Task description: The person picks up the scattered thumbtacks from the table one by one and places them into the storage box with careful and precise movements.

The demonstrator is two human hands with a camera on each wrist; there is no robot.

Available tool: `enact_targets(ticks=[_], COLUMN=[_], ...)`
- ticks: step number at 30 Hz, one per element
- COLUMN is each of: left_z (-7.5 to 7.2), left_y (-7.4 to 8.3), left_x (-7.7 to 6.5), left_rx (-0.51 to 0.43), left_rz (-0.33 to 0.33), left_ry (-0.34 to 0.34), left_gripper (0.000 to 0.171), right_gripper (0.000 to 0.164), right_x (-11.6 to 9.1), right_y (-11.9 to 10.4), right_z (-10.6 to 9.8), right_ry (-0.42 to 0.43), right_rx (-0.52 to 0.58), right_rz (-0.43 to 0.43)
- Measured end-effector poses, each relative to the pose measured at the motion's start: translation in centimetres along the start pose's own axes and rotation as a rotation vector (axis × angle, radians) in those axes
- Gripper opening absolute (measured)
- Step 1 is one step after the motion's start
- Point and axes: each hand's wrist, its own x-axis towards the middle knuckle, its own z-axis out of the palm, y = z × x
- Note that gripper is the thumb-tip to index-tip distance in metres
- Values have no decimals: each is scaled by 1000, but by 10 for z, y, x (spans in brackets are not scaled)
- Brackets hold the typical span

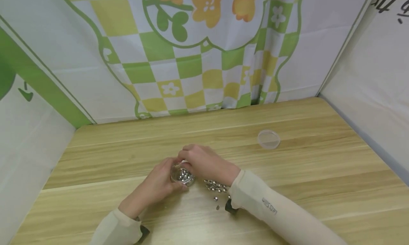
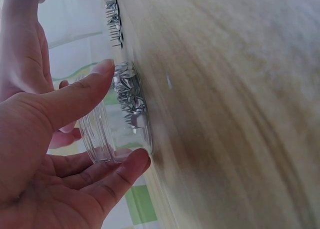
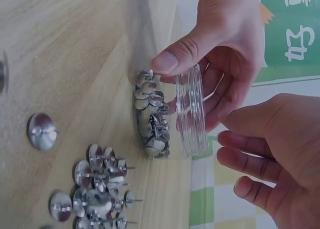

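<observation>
A clear round plastic box (image 1: 175, 170) stands on the table with silver thumbtacks (image 3: 151, 114) lying in its bottom. My left hand (image 1: 159, 181) grips the box from the left, thumb on the near side and fingers on the far side. Above the rim is my right hand (image 1: 204, 163), its fingers loosely bent over the mouth. The right wrist view shows the right fingertips apart from the thumb, with nothing visible between them. A pile of loose thumbtacks (image 1: 215, 185) lies on the table to the right of the box, partly hidden by the right forearm.
A clear round lid (image 1: 268, 139) lies flat on the wooden table (image 1: 319, 159), farther back and to the right. Single tacks (image 3: 42, 131) lie apart from the pile. A checkered cloth (image 1: 188, 67) hangs along the back edge, and white panels flank both sides.
</observation>
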Motion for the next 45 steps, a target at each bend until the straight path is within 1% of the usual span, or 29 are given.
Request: enact_targets(ticks=[3,7,12,19,22,25,30,33,38,42,45], left_z=[0,-1,0,1,1,0,1,2,2,2,2], left_y=[1,3,4,4,3,3,3,2,2,2,2], left_x=[0,0,0,-1,-2,-1,0,0,0,0,0], left_rx=[1,-2,-8,9,11,17,15,9,6,8,12], left_rz=[-8,-31,-40,-29,-32,-27,-19,-20,-17,-13,-14], left_ry=[-1,-1,6,17,12,14,17,14,10,14,16], left_gripper=[84,84,85,84,84,82,82,83,83,82,82], right_gripper=[13,11,10,7,7,7,10,9,7,9,11], right_x=[-5,-16,-39,-73,-83,-90,-96,-96,-94,-93,-93], right_y=[3,10,25,47,54,59,62,61,60,60,60], right_z=[-3,-7,-11,-14,-14,-13,-12,-10,-5,-2,-2], right_ry=[5,33,45,48,49,60,64,53,19,11,11], right_rx=[1,0,7,20,11,-3,-2,-7,-43,-73,-73], right_rz=[19,19,44,127,134,119,84,79,103,115,119])
